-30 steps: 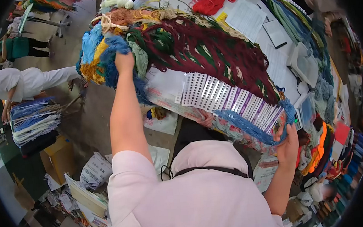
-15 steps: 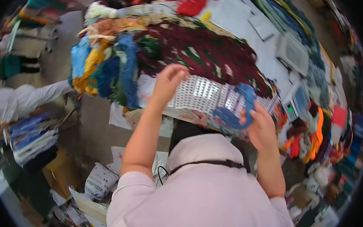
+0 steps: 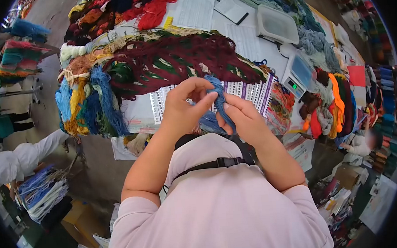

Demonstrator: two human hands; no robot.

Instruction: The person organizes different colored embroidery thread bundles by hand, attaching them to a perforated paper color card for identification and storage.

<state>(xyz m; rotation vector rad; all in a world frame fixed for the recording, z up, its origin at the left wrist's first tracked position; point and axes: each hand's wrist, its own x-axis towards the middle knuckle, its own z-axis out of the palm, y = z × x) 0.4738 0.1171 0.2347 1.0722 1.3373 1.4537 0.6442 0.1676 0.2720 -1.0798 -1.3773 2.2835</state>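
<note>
A blue yarn skein [image 3: 220, 102] hangs between my two hands in front of my chest. My left hand [image 3: 188, 104] pinches its upper part between thumb and fingers. Lower down, the fingers of my right hand [image 3: 241, 114] are closed on the same skein. Behind the hands lie white cards with rows of holes and purple stripes [image 3: 268, 92]. Beyond the cards a long heap of dark maroon yarn mixed with green [image 3: 171, 57] spreads over the table.
Blue and yellow skeins [image 3: 77, 106] hang at the table's left edge. To the right are a digital scale [image 3: 299, 74], a clear plastic tray [image 3: 276, 26] and orange yarn [image 3: 337, 99]. People work at far left [image 3: 28, 157] and far right [image 3: 361, 145].
My left hand has come to the blue skein and taken hold of it. The skein, a loop around my right hand before, now hangs bunched between both hands. The view has shifted.
</note>
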